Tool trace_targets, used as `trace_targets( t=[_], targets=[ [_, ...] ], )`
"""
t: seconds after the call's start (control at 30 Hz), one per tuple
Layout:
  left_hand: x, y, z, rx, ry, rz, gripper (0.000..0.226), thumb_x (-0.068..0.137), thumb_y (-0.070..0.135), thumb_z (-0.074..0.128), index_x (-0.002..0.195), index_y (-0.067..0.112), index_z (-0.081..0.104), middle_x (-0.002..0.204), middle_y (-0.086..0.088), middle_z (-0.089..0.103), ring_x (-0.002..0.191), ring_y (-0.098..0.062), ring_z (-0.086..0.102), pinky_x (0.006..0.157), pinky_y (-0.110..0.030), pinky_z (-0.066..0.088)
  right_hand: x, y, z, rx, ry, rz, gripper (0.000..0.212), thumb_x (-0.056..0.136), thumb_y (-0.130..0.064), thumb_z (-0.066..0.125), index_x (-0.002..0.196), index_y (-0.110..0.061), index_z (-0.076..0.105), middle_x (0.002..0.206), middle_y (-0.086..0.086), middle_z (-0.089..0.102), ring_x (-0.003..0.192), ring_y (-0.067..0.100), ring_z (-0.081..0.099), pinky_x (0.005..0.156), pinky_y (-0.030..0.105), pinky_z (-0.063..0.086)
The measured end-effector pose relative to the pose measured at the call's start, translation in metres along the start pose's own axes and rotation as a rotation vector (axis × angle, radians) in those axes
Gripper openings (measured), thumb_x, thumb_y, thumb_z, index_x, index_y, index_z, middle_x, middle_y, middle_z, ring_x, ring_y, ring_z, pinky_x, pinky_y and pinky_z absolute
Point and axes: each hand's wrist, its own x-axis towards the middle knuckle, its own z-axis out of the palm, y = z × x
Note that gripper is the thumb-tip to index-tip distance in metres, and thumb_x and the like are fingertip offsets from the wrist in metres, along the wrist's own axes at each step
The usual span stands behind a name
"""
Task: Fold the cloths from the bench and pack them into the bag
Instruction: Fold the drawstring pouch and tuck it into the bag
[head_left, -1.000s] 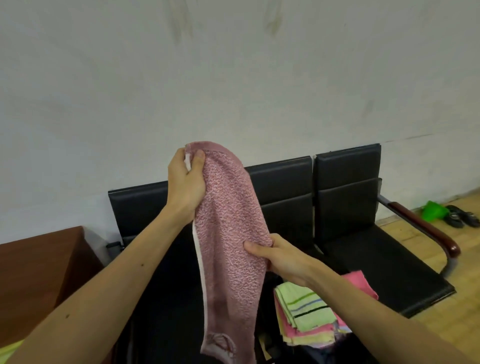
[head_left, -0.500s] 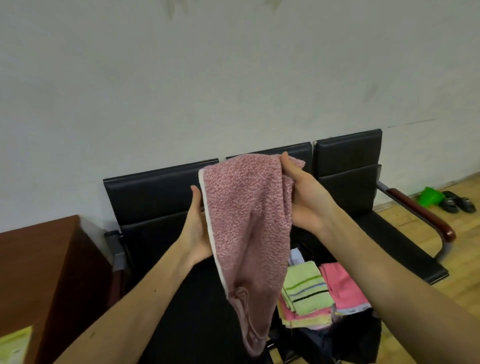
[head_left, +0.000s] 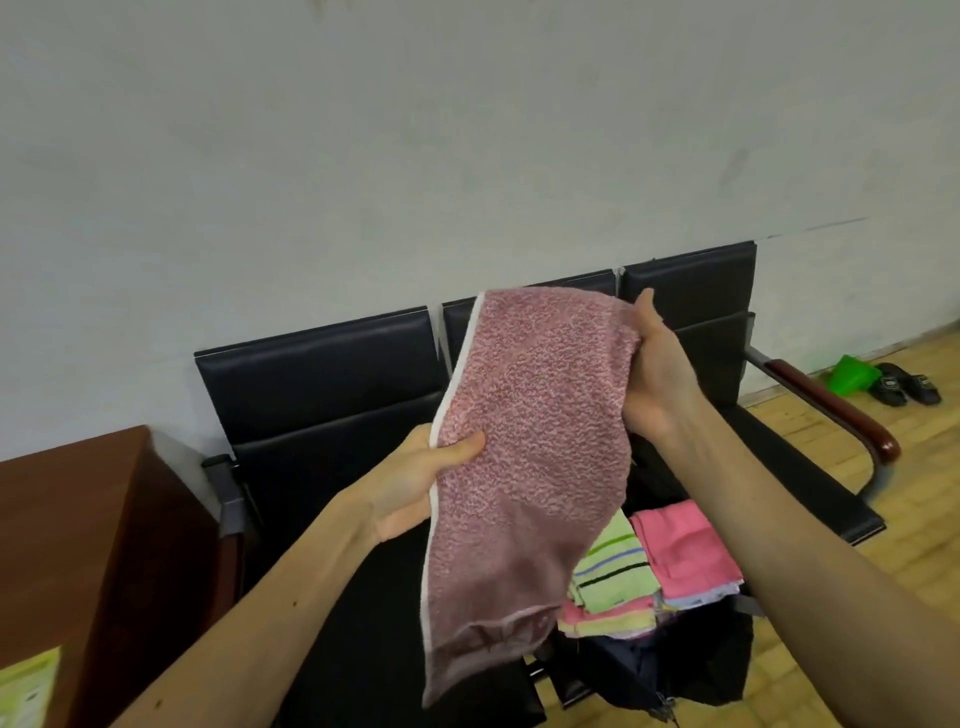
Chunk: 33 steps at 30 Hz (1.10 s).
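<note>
I am holding the towel (head_left: 530, 441) up above the bench (head_left: 322, 374), left hand (head_left: 415, 483) pinching its side edge, right hand (head_left: 654, 374) gripping the top corner. The lower end is hanging free, risking a skewed fold or knocking the stack (head_left: 670, 556) at the bench's front.

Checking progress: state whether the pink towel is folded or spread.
Mostly spread: the pink towel hangs long, left hand pinching its edge, right hand gripping its top.

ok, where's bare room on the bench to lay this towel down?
Left seat, between the left armrest and the towel, is bare. Right seat, up to the right armrest, is bare too. Crowded: the folded stack on the bag, front centre.
</note>
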Motion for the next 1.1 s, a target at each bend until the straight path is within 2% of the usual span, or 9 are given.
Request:
trace_targets(
  t=[0.07,0.17,0.27,0.37,0.53,0.67,0.83,0.97,1.1],
  targets=[
    [0.004,0.011,0.007,-0.05,0.124,0.047,0.035,0.094,0.023,0.061,0.126,0.008,0.064,0.118,-0.015,0.071,0.107,-0.029,0.07,0.087,-0.041,0.058,-0.005,0.033,-0.018,-0.092,-0.039,0.109,0.066,0.092,-0.069,0.041,0.121,-0.017,0.067,0.114,0.009,0.073,0.106,0.025,0.068,0.09,0.041,0.051],
    [0.013,0.027,0.007,-0.024,0.325,0.057,0.026,0.097,0.025,0.06,0.114,0.008,0.069,0.095,-0.01,0.077,0.081,-0.021,0.075,0.066,-0.031,0.059,-0.018,0.06,-0.036,-0.243,-0.199,0.219,0.045,0.082,-0.05,0.067,0.114,-0.019,0.074,0.112,0.004,0.071,0.101,0.018,0.066,0.081,0.032,0.054],
    [0.017,0.033,0.004,-0.026,0.38,-0.006,0.023,0.094,0.025,0.064,0.107,0.007,0.071,0.09,-0.011,0.077,0.073,-0.02,0.075,0.056,-0.028,0.057,-0.013,0.042,-0.032,-0.285,-0.196,0.071,0.039,0.093,-0.029,0.059,0.125,-0.006,0.065,0.108,0.012,0.064,0.097,0.021,0.058,0.082,0.033,0.047],
    [0.02,0.038,0.003,0.021,0.399,-0.033,0.024,0.093,0.023,0.067,0.109,0.005,0.07,0.081,-0.008,0.077,0.067,-0.018,0.074,0.053,-0.026,0.056,-0.015,0.036,-0.028,-0.385,-0.152,0.038,0.028,0.098,-0.014,0.055,0.124,-0.013,0.064,0.111,0.009,0.07,0.1,0.023,0.065,0.089,0.038,0.05],
    [0.021,0.049,-0.006,0.115,0.376,-0.079,0.032,0.086,0.02,0.073,0.112,0.002,0.07,0.088,-0.011,0.076,0.074,-0.022,0.074,0.064,-0.033,0.057,-0.017,0.033,-0.021,-0.711,-0.028,-0.056,0.027,0.1,-0.019,0.055,0.126,-0.012,0.059,0.119,0.011,0.067,0.105,0.023,0.066,0.082,0.033,0.055],
    [0.021,0.059,-0.012,0.149,0.312,-0.157,0.033,0.086,0.032,0.071,0.107,0.007,0.072,0.083,-0.006,0.073,0.069,-0.018,0.072,0.065,-0.033,0.057,-0.016,0.025,-0.011,-0.821,0.139,-0.171,0.035,0.093,-0.025,0.067,0.121,-0.015,0.047,0.109,0.004,0.061,0.096,0.013,0.062,0.078,0.025,0.049],
    [0.025,0.074,-0.024,0.072,0.278,-0.116,0.045,0.079,0.04,0.07,0.112,0.009,0.072,0.1,-0.006,0.072,0.085,-0.017,0.069,0.079,-0.036,0.058,-0.014,0.002,-0.002,-0.866,0.028,-0.259,0.047,0.085,-0.017,0.076,0.125,-0.018,0.051,0.103,-0.003,0.068,0.089,0.006,0.069,0.072,0.018,0.055],
    [0.024,0.089,-0.027,0.059,0.273,0.088,0.052,0.075,0.02,0.074,0.122,0.009,0.057,0.104,-0.009,0.071,0.084,-0.015,0.072,0.07,-0.032,0.06,-0.007,-0.008,0.0,-1.071,-0.065,-0.346,0.057,0.077,-0.013,0.083,0.129,-0.018,0.058,0.109,0.0,0.072,0.095,0.009,0.071,0.086,0.025,0.056],
    [0.024,0.102,-0.024,0.276,0.295,0.169,0.048,0.068,-0.004,0.075,0.113,0.011,0.067,0.109,-0.016,0.072,0.094,-0.021,0.073,0.072,-0.024,0.06,0.0,-0.016,0.007,-1.242,-0.004,-0.431,0.056,0.078,-0.017,0.082,0.13,-0.016,0.061,0.115,0.006,0.072,0.101,0.014,0.069,0.093,0.029,0.054]
  ],
)
